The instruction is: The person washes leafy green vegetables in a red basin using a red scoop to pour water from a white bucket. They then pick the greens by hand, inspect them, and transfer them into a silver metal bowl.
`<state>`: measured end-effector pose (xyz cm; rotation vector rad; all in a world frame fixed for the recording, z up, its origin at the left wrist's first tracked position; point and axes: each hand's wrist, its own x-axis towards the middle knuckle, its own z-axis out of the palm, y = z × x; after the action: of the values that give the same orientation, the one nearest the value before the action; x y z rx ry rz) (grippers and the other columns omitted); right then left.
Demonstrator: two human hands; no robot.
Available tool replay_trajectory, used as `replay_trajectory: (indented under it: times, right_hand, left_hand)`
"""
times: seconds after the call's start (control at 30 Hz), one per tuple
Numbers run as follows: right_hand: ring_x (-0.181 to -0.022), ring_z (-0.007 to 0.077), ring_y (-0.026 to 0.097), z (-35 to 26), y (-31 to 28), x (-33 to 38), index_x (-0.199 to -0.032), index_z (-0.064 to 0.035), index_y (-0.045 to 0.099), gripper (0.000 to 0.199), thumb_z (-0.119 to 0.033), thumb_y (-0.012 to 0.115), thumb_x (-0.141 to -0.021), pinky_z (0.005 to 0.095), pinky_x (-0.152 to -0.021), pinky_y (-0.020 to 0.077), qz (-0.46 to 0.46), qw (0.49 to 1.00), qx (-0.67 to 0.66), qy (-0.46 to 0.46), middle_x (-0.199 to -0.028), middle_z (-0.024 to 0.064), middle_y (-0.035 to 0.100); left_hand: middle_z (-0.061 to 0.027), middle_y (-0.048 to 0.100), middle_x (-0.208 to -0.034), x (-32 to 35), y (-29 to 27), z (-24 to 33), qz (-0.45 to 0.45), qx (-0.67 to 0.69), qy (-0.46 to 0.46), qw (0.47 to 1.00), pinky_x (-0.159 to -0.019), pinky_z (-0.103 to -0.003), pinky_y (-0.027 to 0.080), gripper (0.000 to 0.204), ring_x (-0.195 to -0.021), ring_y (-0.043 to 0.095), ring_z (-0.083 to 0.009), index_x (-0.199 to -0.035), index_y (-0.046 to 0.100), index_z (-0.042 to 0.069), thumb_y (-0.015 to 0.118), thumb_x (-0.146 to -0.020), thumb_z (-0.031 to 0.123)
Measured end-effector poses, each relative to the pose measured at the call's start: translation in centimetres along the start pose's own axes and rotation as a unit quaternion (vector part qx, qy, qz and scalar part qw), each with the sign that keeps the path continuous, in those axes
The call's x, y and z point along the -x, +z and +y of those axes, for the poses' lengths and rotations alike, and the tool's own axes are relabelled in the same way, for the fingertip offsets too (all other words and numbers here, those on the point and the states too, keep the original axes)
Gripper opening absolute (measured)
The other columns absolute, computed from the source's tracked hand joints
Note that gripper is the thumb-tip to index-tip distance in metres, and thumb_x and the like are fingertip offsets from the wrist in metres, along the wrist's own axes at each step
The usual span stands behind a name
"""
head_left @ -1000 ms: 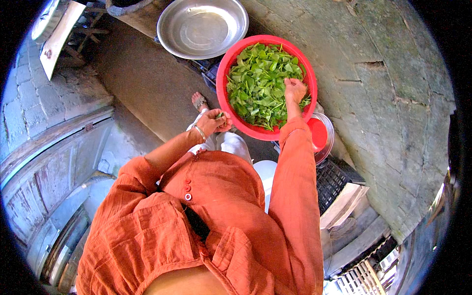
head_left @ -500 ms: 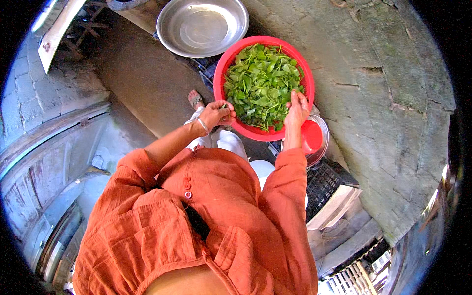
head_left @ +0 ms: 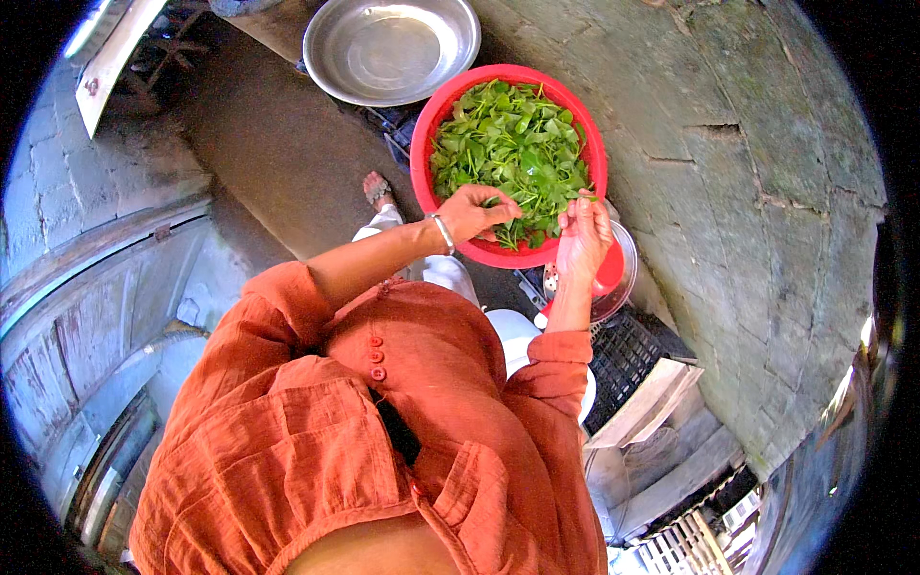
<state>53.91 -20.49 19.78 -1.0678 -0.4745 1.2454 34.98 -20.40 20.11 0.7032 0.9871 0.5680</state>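
A red plastic basin (head_left: pixel 423 172) heaped with loose green leaves (head_left: pixel 508 144) stands in front of me. My left hand (head_left: pixel 476 213) is over its near rim, the thumb and fingers closed in a pinch; what they hold, if anything, is too small to make out. At the near right rim my right hand (head_left: pixel 586 238) is raised, thumb and fingertips pressed together on a bit of green leaf that shows at their tips. A small gap separates the two hands.
Beyond the red basin stands a wide, shallow metal basin (head_left: pixel 383 53). A red plastic mug (head_left: pixel 609 268) sits in a metal pot (head_left: pixel 629 264) by my right wrist. A black crate (head_left: pixel 623 379) and wooden boards (head_left: pixel 652 407) lie nearer, beside a stone wall (head_left: pixel 757 249).
My left hand has moved right, from the basin's left rim to over its near edge. The right hand has shifted slightly down and right, its fingertips now on a bit of leaf.
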Motion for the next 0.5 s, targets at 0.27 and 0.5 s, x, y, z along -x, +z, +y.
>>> replay_trajectory:
  times: [0.27, 0.5]
  right_hand:
    - [-0.060, 0.0105, 0.048, -0.4, 2.1, 2.1, -0.086, -0.0017, 0.059, 0.009, 0.003, 0.057, -0.079, 0.0228, -0.052, 0.0401, -0.067, 0.989, 0.127, -0.032, -0.093, 0.0088, 0.057]
    - [-0.085, 0.0114, 0.048, -0.7, 2.7, 3.1, -0.084, -0.0027, 0.065, 0.012, 0.003, 0.063, -0.074, 0.0216, -0.065, 0.0412, -0.115, 0.957, 0.258, -0.059, -0.100, 0.0028, 0.049]
  left_hand:
    - [0.0086, 0.044, -0.059, 0.8, 2.2, 3.0, -0.004, 0.046, -0.004, 0.999, -0.051, -0.022, 0.044, 0.027, -0.049, 0.038, -0.0017, -0.103, 0.063, 0.012, 0.055, -0.086, 0.031]
    - [0.0087, 0.038, -0.057, 0.3, 1.8, 2.3, -0.017, 0.207, -0.046, 0.977, -0.053, -0.022, 0.042, 0.027, -0.050, 0.037, -0.0035, -0.109, 0.057, 0.009, 0.052, -0.088, 0.026]
